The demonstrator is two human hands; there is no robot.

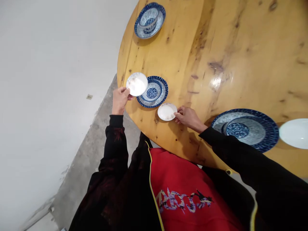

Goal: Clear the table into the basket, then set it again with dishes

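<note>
My left hand (121, 98) pinches the rim of a small white saucer (137, 84), which is raised and overlaps the left side of a blue-and-white plate (163, 91) from my view. On that plate sits a patterned blue-and-white bowl (152, 93). A second small white saucer (166, 111) is gripped at its right edge by my right hand (189, 118). It lies low, just in front of the plate; whether it rests on the wood I cannot tell.
The round wooden table (183, 64) has its curved edge close to my body. A second bowl on a plate (162, 19) stands at the far left. Beside my right sleeve are a large blue-and-white plate (269, 131) with a bowl and a white dish (295, 133). A white wall (53, 64) rises at left.
</note>
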